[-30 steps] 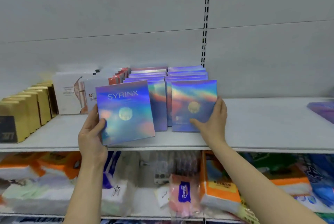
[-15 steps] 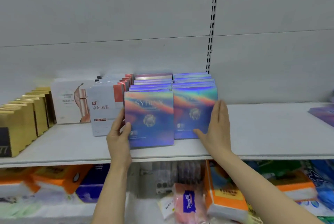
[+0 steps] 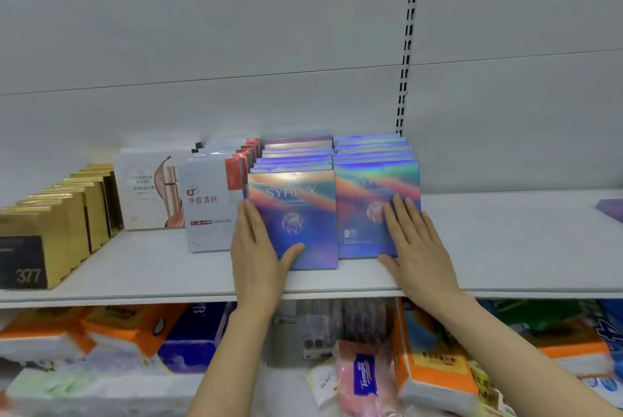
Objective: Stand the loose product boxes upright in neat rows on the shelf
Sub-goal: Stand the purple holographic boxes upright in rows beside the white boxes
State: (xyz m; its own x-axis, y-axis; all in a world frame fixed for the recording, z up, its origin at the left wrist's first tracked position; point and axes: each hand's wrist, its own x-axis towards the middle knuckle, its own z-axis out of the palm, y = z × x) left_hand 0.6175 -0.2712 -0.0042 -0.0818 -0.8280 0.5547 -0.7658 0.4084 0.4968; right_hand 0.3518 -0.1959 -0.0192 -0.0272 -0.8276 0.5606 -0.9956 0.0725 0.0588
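Two rows of holographic blue SYRINX boxes stand upright on the white shelf (image 3: 505, 258). The front box of the left row (image 3: 296, 211) has my left hand (image 3: 259, 255) laid flat against its left half, fingers up, thumb across its lower face. My right hand (image 3: 414, 244) lies flat on the lower right of the front box of the right row (image 3: 367, 201). Neither hand grips a box; both only press on the fronts. One more purple box (image 3: 612, 209) lies flat at the far right shelf edge.
Left of the holographic rows stand white and red boxes (image 3: 210, 211), a white box with a bottle picture (image 3: 148, 191) and a row of gold boxes (image 3: 54, 224). The shelf below holds tissue packs (image 3: 435, 362). Bare shelf stretches to the right.
The box my left hand held out in front now stands at the front of the left row. Both hands went from holding box edges to lying flat on the box fronts.
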